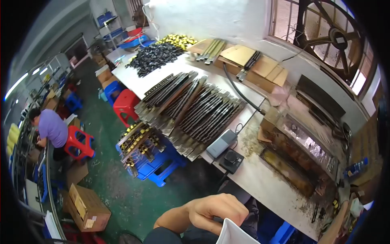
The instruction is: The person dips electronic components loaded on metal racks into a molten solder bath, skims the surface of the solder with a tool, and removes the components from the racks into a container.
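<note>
My left hand (219, 209) is closed, fingers curled, low in the middle of the view. A white, smooth-edged thing (233, 235) overlaps it at the bottom edge; I cannot tell whether the fingers grip it. At the far right, my right hand (344, 192) reaches past the table's near corner, its fingers too small and blurred to read. Close by it are a bottle with a blue label (356, 168) and a tray-like metal box (308, 140) with a shiny, silvery bath. A narrow stained trough (286, 173) lies along the box's near side.
Rows of metal strips with black parts (195, 110) cover the mid-table. Behind lie black pieces (156, 57) and yellow pieces (176, 40). A grey device (221, 143) and black control box (232, 160) sit at the front edge. Blue stool (162, 162), red stool (126, 106), seated person (53, 128) left.
</note>
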The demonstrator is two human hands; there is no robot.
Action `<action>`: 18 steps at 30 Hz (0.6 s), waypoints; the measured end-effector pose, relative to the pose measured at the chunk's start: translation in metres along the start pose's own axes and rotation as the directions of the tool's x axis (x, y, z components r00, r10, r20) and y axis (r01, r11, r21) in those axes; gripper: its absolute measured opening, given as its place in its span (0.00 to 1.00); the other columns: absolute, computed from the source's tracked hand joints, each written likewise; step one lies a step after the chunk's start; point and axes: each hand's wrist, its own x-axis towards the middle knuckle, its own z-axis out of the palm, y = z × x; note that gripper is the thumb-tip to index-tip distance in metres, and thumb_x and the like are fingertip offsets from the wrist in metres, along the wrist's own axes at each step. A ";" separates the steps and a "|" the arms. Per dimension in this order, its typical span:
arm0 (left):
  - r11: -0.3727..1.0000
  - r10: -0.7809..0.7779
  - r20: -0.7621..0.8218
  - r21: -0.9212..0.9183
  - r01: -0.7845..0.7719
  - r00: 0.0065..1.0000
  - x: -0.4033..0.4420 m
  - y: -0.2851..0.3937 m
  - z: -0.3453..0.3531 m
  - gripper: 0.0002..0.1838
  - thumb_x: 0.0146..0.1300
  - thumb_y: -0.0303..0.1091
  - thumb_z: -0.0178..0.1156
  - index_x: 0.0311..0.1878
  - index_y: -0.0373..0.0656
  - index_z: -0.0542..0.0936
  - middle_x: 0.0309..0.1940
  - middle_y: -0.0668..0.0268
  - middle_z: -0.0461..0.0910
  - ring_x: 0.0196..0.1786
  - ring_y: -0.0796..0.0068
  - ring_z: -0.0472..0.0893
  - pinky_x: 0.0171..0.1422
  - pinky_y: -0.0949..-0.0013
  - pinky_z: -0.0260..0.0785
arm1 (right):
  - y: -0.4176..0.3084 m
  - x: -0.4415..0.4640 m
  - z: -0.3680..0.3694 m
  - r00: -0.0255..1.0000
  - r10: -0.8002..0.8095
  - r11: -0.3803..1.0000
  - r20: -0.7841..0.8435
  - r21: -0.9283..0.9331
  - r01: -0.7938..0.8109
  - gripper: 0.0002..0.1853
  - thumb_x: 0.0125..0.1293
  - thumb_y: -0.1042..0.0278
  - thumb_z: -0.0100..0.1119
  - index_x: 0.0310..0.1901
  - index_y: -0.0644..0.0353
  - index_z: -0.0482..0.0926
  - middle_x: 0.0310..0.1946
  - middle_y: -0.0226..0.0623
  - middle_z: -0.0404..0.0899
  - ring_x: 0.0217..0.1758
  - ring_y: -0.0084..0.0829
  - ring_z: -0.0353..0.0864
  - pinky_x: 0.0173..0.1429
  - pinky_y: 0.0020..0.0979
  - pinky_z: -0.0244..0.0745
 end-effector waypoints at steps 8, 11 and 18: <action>0.989 0.138 -0.120 0.061 -0.131 0.983 0.011 0.025 -0.012 0.10 0.65 0.31 0.63 0.31 0.33 0.81 0.25 0.58 0.78 0.23 0.57 0.76 0.27 0.61 0.65 | -0.072 -0.067 -0.022 0.973 0.202 0.964 0.110 -0.199 -0.177 0.29 0.76 0.59 0.48 0.75 0.62 0.65 0.75 0.51 0.63 0.77 0.49 0.60 0.78 0.45 0.54; 0.951 0.287 -0.158 0.167 -0.261 0.945 0.014 0.035 0.002 0.10 0.64 0.32 0.67 0.34 0.33 0.82 0.26 0.59 0.80 0.22 0.59 0.76 0.27 0.62 0.67 | -0.174 -0.089 -0.018 0.981 0.172 0.972 0.091 -0.180 -0.153 0.29 0.76 0.59 0.48 0.74 0.63 0.65 0.73 0.50 0.64 0.75 0.47 0.61 0.78 0.45 0.54; 0.781 0.455 -0.632 0.622 0.060 0.627 -0.046 0.054 -0.025 0.18 0.65 0.40 0.70 0.45 0.33 0.81 0.25 0.65 0.79 0.24 0.74 0.74 0.27 0.69 0.64 | -0.215 -0.076 -0.019 0.966 0.060 0.989 -0.251 0.146 -0.024 0.24 0.71 0.67 0.54 0.67 0.64 0.72 0.61 0.46 0.73 0.63 0.41 0.70 0.68 0.39 0.64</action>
